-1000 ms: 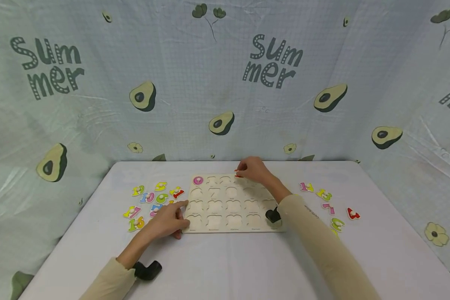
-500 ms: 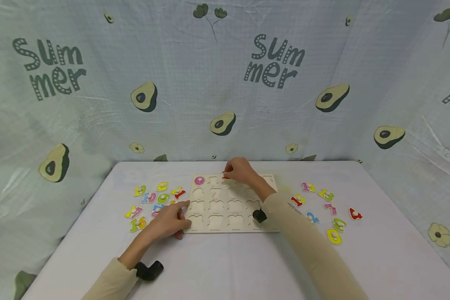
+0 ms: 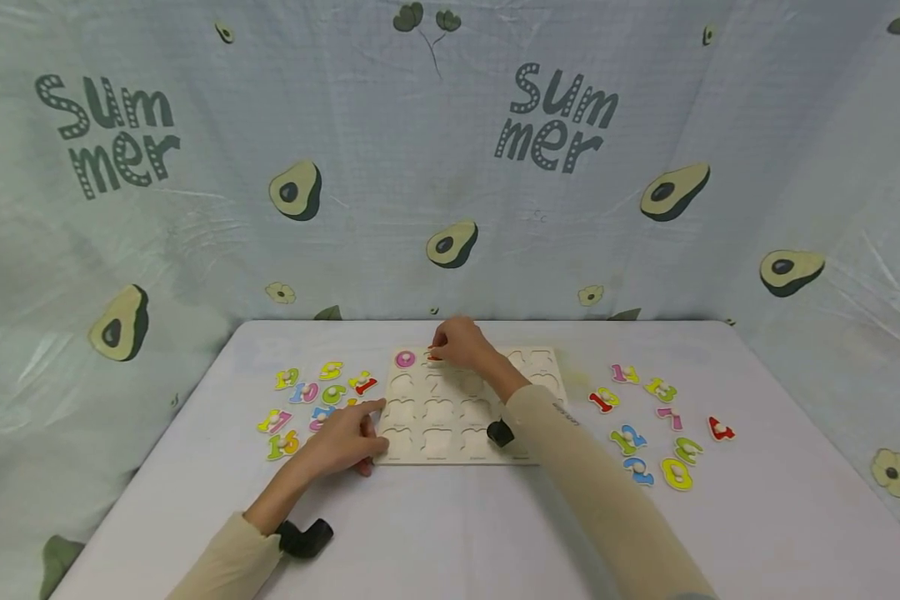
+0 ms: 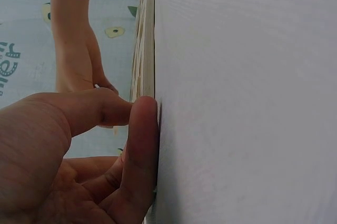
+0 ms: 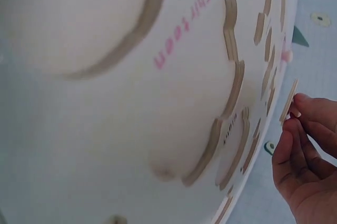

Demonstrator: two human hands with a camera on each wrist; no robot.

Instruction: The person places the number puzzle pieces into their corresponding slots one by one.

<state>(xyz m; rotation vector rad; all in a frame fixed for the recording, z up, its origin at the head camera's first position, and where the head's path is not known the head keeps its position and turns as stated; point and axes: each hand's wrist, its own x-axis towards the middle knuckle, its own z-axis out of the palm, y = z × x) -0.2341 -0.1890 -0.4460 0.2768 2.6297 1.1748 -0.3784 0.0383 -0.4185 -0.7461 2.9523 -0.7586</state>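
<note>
In the head view, a pale wooden number puzzle board (image 3: 452, 417) with cut-out recesses lies on the table. My right hand (image 3: 461, 342) is over its top row, pinching a red puzzle piece (image 3: 434, 357) between thumb and fingers. Seen from the right wrist, this puzzle piece (image 5: 288, 100) is thin, edge-on and tilted, close beside the board's far edge. A pink round piece (image 3: 405, 359) sits in the top-left recess. My left hand (image 3: 341, 437) touches the board's left side, index finger and thumb extended; in the left wrist view its thumb (image 4: 100, 109) meets the board's edge (image 4: 149, 50).
Several coloured number pieces (image 3: 333, 395) lie left of the board, near my left hand. More pieces (image 3: 677, 473) are spread to the right, some beside my right sleeve (image 3: 577, 467). A patterned cloth (image 3: 375, 208) hangs behind the white table (image 3: 435, 533).
My right hand has moved left along the top row with the red piece, and its sleeve has uncovered several pieces at the right. The left hand stays at the board's edge.
</note>
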